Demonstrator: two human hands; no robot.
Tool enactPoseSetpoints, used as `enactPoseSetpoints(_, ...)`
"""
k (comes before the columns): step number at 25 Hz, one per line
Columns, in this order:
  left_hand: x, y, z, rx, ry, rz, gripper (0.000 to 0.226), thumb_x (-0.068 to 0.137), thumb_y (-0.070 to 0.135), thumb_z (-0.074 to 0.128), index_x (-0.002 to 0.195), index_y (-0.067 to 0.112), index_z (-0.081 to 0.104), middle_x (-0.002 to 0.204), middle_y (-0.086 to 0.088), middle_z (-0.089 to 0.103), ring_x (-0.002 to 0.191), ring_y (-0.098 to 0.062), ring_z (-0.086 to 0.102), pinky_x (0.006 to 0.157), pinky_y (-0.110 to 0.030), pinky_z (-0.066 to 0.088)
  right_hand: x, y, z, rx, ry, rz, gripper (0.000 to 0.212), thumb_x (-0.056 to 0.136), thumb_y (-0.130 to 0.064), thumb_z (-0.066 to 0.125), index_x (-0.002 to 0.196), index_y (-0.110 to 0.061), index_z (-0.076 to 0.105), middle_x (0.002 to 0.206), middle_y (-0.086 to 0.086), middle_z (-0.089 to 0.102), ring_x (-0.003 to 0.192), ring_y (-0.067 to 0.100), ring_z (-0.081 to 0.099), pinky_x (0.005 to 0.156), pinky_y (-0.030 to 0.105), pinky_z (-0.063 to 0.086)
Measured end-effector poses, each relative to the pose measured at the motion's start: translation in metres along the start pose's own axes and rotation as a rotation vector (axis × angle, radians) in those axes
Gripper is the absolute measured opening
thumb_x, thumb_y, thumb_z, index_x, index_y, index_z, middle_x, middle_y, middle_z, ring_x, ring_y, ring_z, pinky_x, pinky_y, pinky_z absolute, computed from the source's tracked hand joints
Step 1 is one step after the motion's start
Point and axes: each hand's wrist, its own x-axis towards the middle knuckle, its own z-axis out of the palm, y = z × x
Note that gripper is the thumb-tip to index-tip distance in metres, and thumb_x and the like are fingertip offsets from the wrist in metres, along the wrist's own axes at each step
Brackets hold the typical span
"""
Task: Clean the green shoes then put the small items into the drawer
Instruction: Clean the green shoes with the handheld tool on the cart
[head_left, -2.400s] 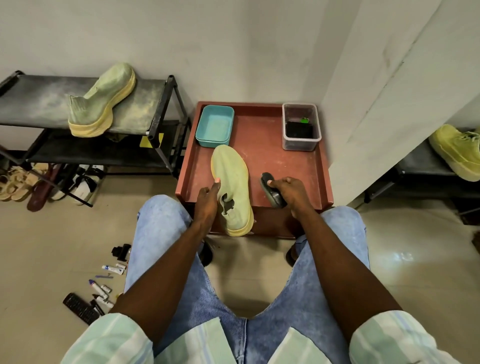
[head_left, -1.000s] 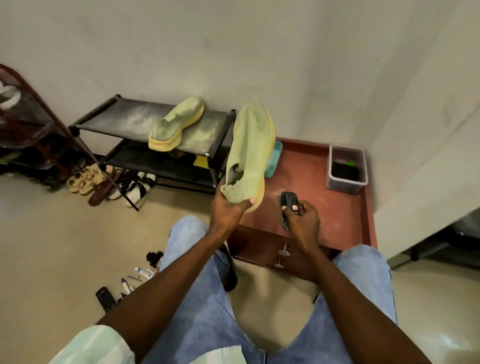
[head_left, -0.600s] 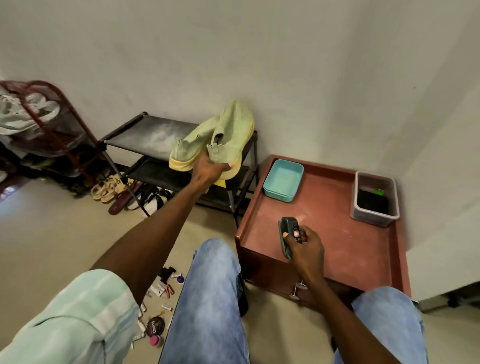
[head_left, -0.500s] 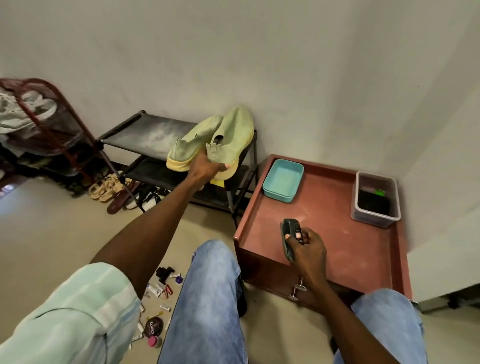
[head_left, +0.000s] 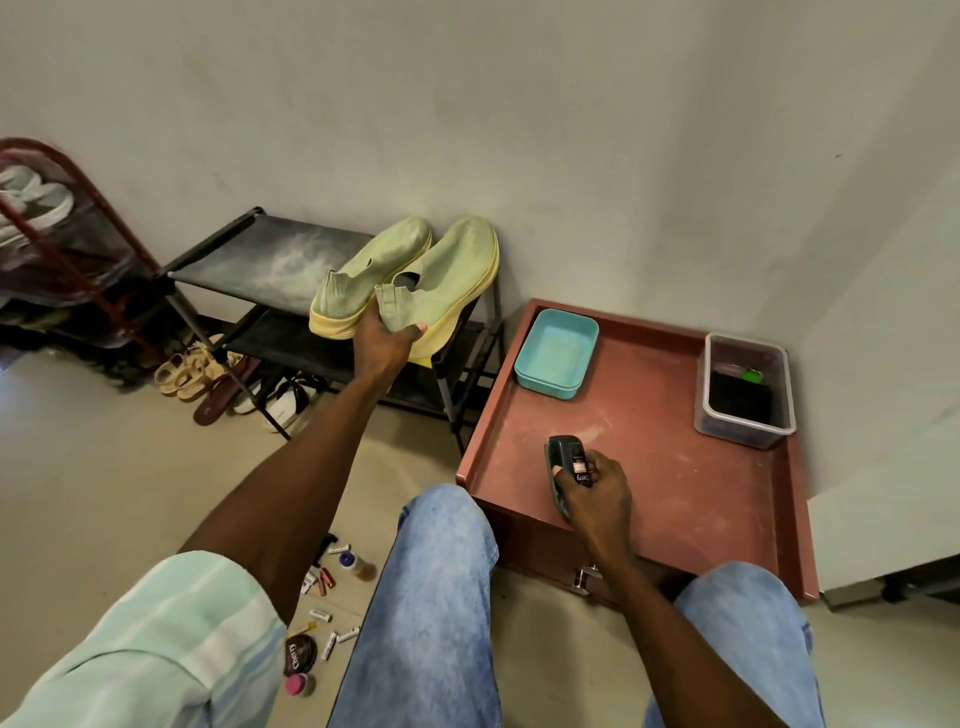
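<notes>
Head view: left hand (head_left: 385, 344) grips the heel of one green shoe (head_left: 441, 283) on the shoe rack (head_left: 270, 260), beside the second green shoe (head_left: 371, 270). Right hand (head_left: 595, 491) grasps a shoe brush (head_left: 558, 462) on the red table (head_left: 675, 483). Small items (head_left: 327, 597) lie on the floor.

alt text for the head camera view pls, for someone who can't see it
A seated person's left hand holds a green shoe by its heel beside its twin on a black shoe rack. Their right hand grips a dark brush on a red cabinet top; small items litter the floor.
</notes>
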Motion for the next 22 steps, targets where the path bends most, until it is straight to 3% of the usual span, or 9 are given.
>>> enactPoseSetpoints(4, -0.008, -0.003, 0.011, 0.124, 0.044, 0.048, 0.096, 0.058, 0.039, 0.088, 0.139, 0.019, 0.039, 0.134, -0.004, 0.051, 0.125, -0.023, 0.046, 0.104, -0.041, 0.043, -0.001, 0.005, 0.004, -0.03, -0.024, 0.003, 0.043, 0.078, -0.022, 0.075, 0.119, -0.01, 0.065, 0.109, 0.01, 0.063, 0.093, 0.027, 0.063, 0.085, 0.038, 0.053)
enactPoseSetpoints(11, -0.011, -0.003, 0.022, 0.174, 0.256, -0.022, 0.082, 0.065, 0.035, 0.086, 0.131, 0.007, 0.046, 0.126, -0.011, 0.056, 0.119, -0.029, 0.051, 0.1, -0.045, 0.046, -0.003, 0.006, 0.003, -0.053, -0.03, -0.005, 0.047, 0.08, -0.021, 0.075, 0.122, -0.006, 0.063, 0.112, 0.009, 0.061, 0.098, 0.026, 0.061, 0.086, 0.032, 0.049)
enactPoseSetpoints(22, 0.001, -0.006, 0.023, 0.195, 0.227, -0.065, 0.091, 0.07, 0.031, 0.083, 0.142, 0.008, 0.032, 0.139, -0.013, 0.042, 0.13, -0.031, 0.04, 0.107, -0.047, 0.04, -0.004, 0.004, 0.0, -0.087, -0.023, 0.002, 0.05, 0.08, -0.021, 0.074, 0.125, -0.004, 0.061, 0.114, 0.012, 0.061, 0.099, 0.028, 0.061, 0.087, 0.034, 0.05)
